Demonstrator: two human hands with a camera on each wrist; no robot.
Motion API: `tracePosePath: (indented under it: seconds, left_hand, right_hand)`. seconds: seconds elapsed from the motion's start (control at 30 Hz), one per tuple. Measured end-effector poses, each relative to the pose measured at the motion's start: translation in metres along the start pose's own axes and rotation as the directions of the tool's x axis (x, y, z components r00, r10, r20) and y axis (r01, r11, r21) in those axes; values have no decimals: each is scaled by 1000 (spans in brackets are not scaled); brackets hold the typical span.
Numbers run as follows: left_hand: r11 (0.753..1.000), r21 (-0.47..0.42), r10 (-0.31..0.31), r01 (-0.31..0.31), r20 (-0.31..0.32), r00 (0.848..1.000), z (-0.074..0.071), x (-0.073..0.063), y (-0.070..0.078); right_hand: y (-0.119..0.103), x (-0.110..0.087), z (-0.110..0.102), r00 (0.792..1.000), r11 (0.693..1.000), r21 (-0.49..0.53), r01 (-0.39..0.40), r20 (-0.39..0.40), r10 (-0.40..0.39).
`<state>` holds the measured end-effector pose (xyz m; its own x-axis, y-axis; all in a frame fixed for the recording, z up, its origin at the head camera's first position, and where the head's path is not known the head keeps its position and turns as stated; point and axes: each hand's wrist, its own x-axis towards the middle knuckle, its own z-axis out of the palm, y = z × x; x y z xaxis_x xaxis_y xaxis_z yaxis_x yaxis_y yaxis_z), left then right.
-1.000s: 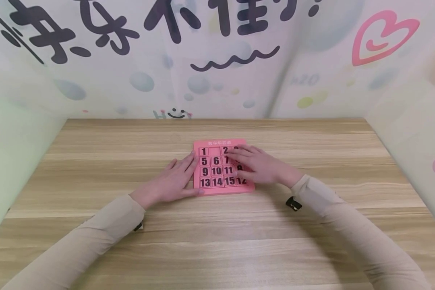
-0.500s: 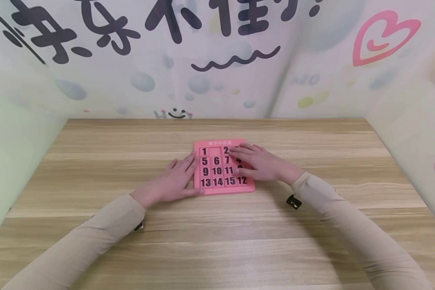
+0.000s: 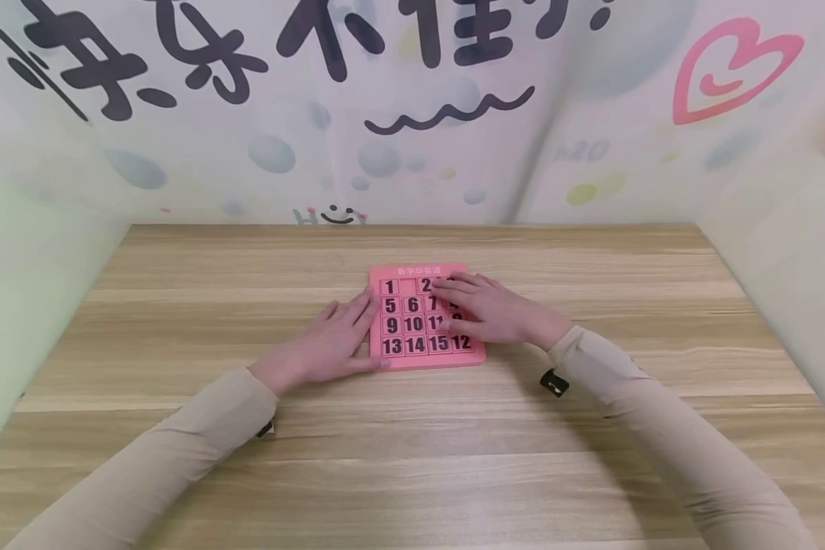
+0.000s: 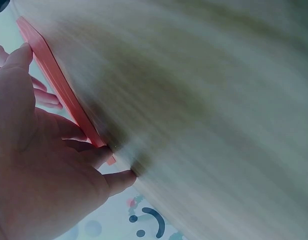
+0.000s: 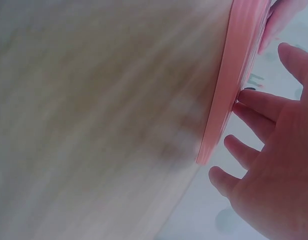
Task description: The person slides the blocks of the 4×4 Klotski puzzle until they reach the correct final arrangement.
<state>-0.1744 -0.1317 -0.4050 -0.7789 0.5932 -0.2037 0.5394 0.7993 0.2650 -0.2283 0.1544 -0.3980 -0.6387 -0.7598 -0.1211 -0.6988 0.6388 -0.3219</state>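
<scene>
A pink number sliding puzzle (image 3: 426, 363) lies flat on the table in the head view. Its top row has a gap between tile 1 (image 3: 389, 287) and tile 2 (image 3: 425, 286). My left hand (image 3: 323, 347) rests along the puzzle's left side, fingers extended on the edge and thumb at the near left corner. In the left wrist view its fingertips touch the pink side (image 4: 64, 90). Over the right columns lies my right hand (image 3: 502, 315), with fingertips at tile 2 and the thumb near tile 11. It covers part of the right-hand tiles.
The wood-grain table (image 3: 412, 458) extends around the puzzle on all sides. A printed wall (image 3: 440, 168) stands behind its far edge, with side walls left and right. A black wrist-worn piece (image 3: 555, 383) hangs below the right sleeve.
Tile 2 has shifted slightly left into the gap, with the right fingertips moving left along with it. My left hand keeps its place on the puzzle's edge.
</scene>
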Motion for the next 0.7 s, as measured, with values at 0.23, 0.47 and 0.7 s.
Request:
tracePosePath:
  seconds: [0.23,0.47,0.7]
  left_hand:
    - [1000,4,2,-2,-8,1000,0,0,0]
    - [1000,-18,-10,10,5,1000,0,1,1]
    - [1000,-8,-7,7,-1,1000,1,1,1]
  right_hand:
    - [-1,3,1,1000,1000,18,-16,1,15]
    - [-3,5,1,1000,999,27,-20,4,20]
    - [-5,8,1,1000,999,46,-8,8,7]
